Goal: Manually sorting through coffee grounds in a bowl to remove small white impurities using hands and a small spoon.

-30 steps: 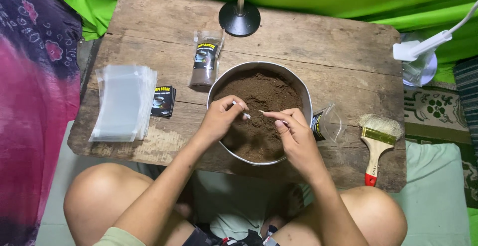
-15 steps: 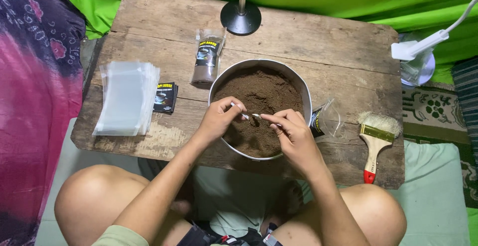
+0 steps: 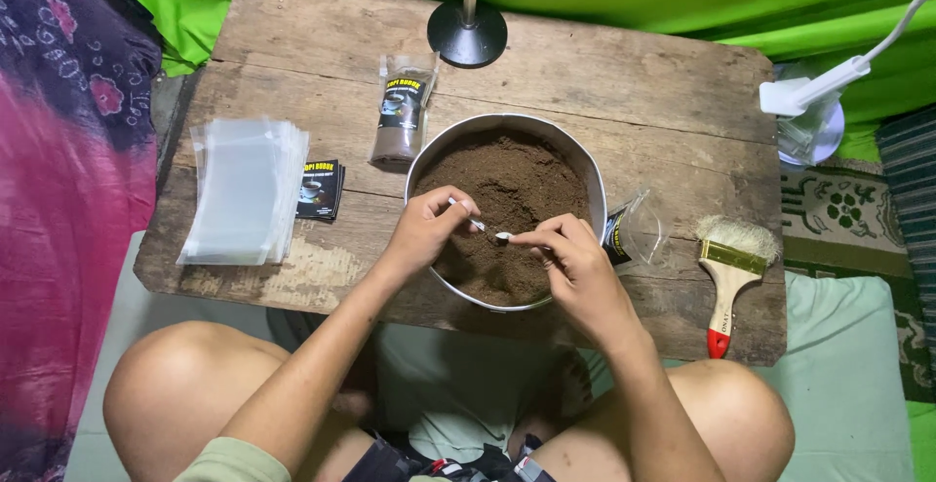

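1. Two hands over a round metal bowl (image 3: 585, 165) full of fine brown powder (image 3: 507, 190), at centre of a worn wooden tabletop (image 3: 634, 73).
2. L hand (image 3: 424, 229): fingers curled, pinching one end of a small white spoon-like stick (image 3: 478, 225); can't tell exactly what tool it is.
3. R hand (image 3: 575, 263): thumb + forefinger pressed together at the other end of the stick, white tip showing just past the fingertips. Rest of fingers folded under.
4. Both hands sit just above the powder near the bowl's front half; tip looks close to the surface, contact not clear.
5. Empty clear plastic pouch (image 3: 639, 233) w/ dark label lies just beside the bowl's right rim, mouth open, touching or nearly touching the R hand's back.
6. Step, my read: handling/readying the scoop over the powder; pouch beside the bowl not yet filled.
7. Next move, as judged, calls for: one hand freeing up to hold the pouch mouth open, the other keeping the scoop level so powder doesn't spill on the wood.
8. Around: filled pouch of brown powder (image 3: 400, 112) behind the bowl, left; stack of clear plastic sleeves (image 3: 239, 190) far left w/ small dark label cards (image 3: 320, 190) beside it; wood-handled paintbrush w/ red tip (image 3: 731, 272) at right; black round lamp base (image 3: 468, 34) at back.
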